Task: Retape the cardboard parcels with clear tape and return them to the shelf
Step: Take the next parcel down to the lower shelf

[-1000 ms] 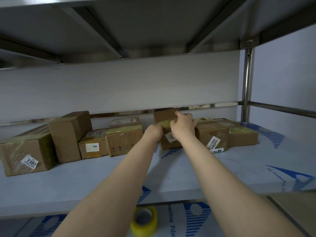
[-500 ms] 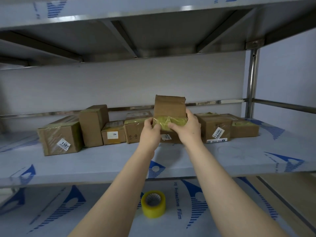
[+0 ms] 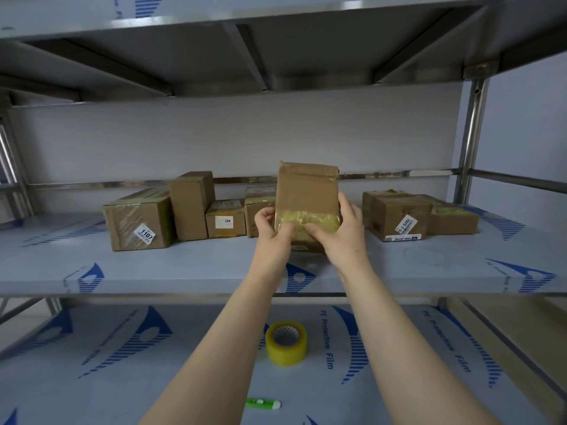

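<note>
A small cardboard parcel (image 3: 306, 191) with a yellowish tape band across its lower part is held upright in front of the middle shelf (image 3: 184, 271). My left hand (image 3: 271, 231) grips its lower left side and my right hand (image 3: 340, 234) grips its lower right side, thumbs on the front face. A roll of clear yellowish tape (image 3: 286, 342) lies on the lower surface below my arms.
Several other cardboard parcels stand at the back of the shelf: a box labelled 1107 (image 3: 138, 222), a tall box (image 3: 191, 205), a small box labelled 204 (image 3: 225, 220) and boxes on the right (image 3: 399, 214). A green and white cutter (image 3: 263, 403) lies near the bottom edge. Steel uprights flank the shelf.
Both hands have lifted the parcel off the row of boxes and drawn it toward me and upward. The view has pulled back, so the tape roll and cutter show.
</note>
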